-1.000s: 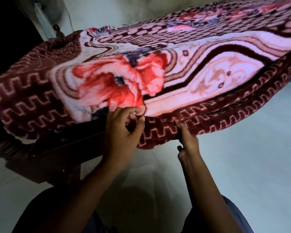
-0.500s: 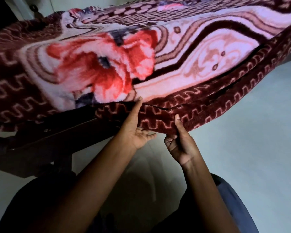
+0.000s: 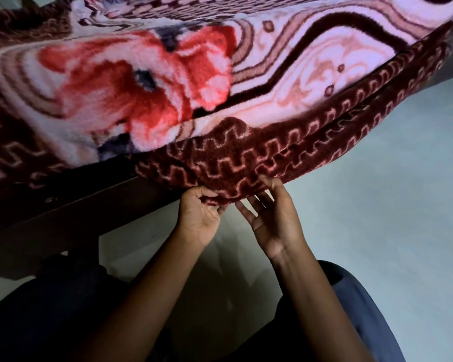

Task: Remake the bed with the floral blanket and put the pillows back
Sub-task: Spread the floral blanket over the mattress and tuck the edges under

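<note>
Head view: dark bed frame (image 3: pixel 63 226) at your 9 o'clock; left hand (image 3: pixel 202 218) grip pinches floral blanket (image 3: pixel 233 163) hem, right hand (image 3: pixel 275 220) spread wide (palm up) beneath it.

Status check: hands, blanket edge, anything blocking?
Left hand palm up, fingers curled under the maroon zigzag border of the plush floral blanket. Right hand open, fingertips touching that hem. No pillows in view. Nothing blocking.

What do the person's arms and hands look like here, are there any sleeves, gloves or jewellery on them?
Both forearms are bare up to the frame's bottom edge, with no sleeves showing. The left hand and right hand wear no gloves, and no rings, watch or bracelets are visible. Fingernails look short and unpainted, though the light is dim.
</note>
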The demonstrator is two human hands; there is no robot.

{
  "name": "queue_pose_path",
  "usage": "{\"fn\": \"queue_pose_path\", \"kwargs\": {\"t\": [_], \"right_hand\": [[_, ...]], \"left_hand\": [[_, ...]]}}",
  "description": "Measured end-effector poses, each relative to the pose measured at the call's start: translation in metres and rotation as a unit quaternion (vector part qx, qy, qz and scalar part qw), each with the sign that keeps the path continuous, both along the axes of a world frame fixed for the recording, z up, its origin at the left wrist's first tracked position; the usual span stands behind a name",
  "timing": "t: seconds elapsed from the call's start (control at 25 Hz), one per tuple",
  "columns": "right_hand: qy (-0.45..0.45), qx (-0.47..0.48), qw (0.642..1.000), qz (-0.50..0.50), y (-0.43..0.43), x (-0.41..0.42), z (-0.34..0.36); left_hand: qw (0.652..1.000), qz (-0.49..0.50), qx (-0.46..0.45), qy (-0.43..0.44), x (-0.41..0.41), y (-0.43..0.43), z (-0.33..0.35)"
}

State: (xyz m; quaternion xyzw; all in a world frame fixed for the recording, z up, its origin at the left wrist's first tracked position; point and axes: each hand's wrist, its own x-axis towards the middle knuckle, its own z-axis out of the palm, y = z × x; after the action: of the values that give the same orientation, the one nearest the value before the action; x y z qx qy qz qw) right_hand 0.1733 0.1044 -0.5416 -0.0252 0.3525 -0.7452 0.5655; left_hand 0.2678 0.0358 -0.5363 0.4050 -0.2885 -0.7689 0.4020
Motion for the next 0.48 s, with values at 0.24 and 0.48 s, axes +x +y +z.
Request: {"fn": "queue_pose_path", "kwargs": {"t": [0.24, 0.48], "right_hand": [[0.051, 0.013, 0.999, -0.013, -0.020, -0.005, 0.004], [0.156, 0.020, 0.985, 0.071, -0.007, -0.030, -0.016]], "left_hand": [[0.997, -0.001, 0.024, -0.067, -0.003, 0.018, 0.009], [0.983, -0.147, 0.060, -0.096, -0.013, 0.043, 0.045]]}}
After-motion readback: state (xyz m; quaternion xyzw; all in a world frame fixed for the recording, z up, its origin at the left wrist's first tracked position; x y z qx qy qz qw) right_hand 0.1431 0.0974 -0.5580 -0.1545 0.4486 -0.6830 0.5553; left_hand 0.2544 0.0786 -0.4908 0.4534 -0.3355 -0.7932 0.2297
